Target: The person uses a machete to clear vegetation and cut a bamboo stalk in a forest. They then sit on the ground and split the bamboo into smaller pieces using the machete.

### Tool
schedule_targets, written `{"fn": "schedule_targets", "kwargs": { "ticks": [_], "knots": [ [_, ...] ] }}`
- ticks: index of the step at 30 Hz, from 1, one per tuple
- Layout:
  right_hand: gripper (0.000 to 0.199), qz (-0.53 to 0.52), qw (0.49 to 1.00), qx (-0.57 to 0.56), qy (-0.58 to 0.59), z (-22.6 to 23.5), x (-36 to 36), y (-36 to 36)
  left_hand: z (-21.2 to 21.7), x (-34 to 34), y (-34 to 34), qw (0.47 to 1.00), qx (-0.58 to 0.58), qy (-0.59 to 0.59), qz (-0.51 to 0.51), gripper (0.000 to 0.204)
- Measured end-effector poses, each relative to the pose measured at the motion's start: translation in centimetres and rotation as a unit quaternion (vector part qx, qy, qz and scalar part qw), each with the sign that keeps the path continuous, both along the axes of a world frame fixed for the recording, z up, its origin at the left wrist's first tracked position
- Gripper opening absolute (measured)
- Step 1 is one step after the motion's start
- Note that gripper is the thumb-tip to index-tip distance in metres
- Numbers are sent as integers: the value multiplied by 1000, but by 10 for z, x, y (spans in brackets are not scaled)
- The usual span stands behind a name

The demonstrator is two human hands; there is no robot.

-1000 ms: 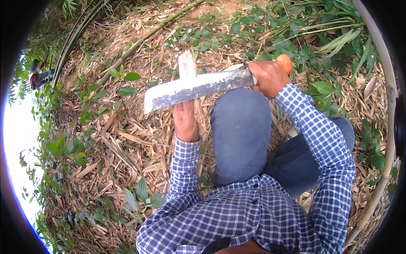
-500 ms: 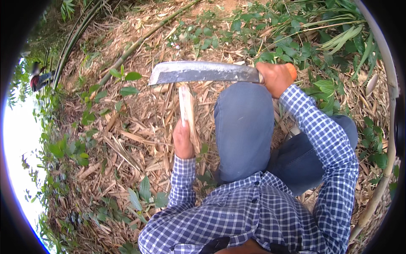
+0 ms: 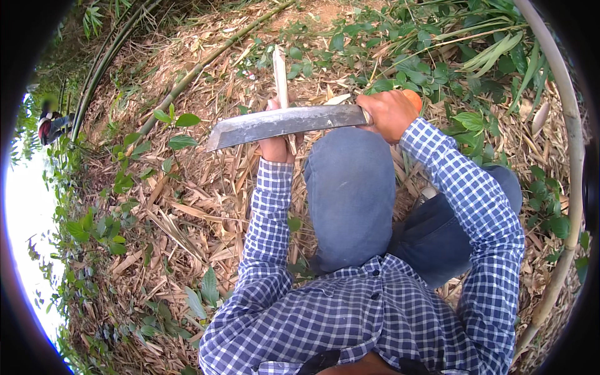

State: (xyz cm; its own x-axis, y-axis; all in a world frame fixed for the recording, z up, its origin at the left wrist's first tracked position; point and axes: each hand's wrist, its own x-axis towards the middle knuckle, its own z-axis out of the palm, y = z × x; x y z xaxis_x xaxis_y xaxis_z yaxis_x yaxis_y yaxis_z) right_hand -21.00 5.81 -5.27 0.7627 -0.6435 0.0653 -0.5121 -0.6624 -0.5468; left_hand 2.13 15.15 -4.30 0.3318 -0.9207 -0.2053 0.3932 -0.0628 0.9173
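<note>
My right hand [image 3: 394, 115] is closed round the orange handle of a machete [image 3: 287, 122], beside my raised knee. Its long, dark-edged steel blade reaches left across the front of my left hand [image 3: 277, 149]. That hand grips a pale split stick [image 3: 280, 72], which points away from me with its far end above the blade. The stick's short lower end shows below the blade, by my wrist. The blade hides most of my left fingers, and I cannot tell whether it touches the wood.
Dry leaves and wood chips [image 3: 206, 212] cover the ground. A long bamboo pole [image 3: 187, 81] lies at the far left, and a curved pole [image 3: 570, 137] runs down the right side. Green plants [image 3: 425, 69] grow ahead. Another person [image 3: 53, 122] is at the far left edge.
My left hand has moved forward with the stick, so the wood extends well past the blade. The machete has come slightly nearer and left, its tip dipping toward me.
</note>
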Motion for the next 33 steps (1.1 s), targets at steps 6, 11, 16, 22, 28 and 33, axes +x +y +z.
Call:
{"fn": "schedule_targets", "kwargs": {
  "ticks": [6, 11, 16, 22, 28, 33],
  "knots": [
    [36, 5, 1000, 9, 3, 3, 4, 1, 2, 12, 5, 999, 3, -6, -49, 44],
    [36, 13, 998, -41, -38, -1, 2, 0, 9, 14, 3, 994, 12, -63, -83, 47],
    [36, 17, 999, -10, -29, 0, 4, 0, 11, 11, 3, 993, 17, -64, -99, 43],
    [39, 7, 1000, -14, -15, 3, 5, 1, 16, -1, 2, 998, -7, -45, -43, 40],
    [40, 14, 1000, -25, -6, 3, 6, 0, 6, -8, 7, 998, -12, -64, -15, 39],
    [40, -8, 999, -43, -10, 1, 5, 1, 18, -24, 24, 988, 70, -122, 64, 38]
  ]
}}
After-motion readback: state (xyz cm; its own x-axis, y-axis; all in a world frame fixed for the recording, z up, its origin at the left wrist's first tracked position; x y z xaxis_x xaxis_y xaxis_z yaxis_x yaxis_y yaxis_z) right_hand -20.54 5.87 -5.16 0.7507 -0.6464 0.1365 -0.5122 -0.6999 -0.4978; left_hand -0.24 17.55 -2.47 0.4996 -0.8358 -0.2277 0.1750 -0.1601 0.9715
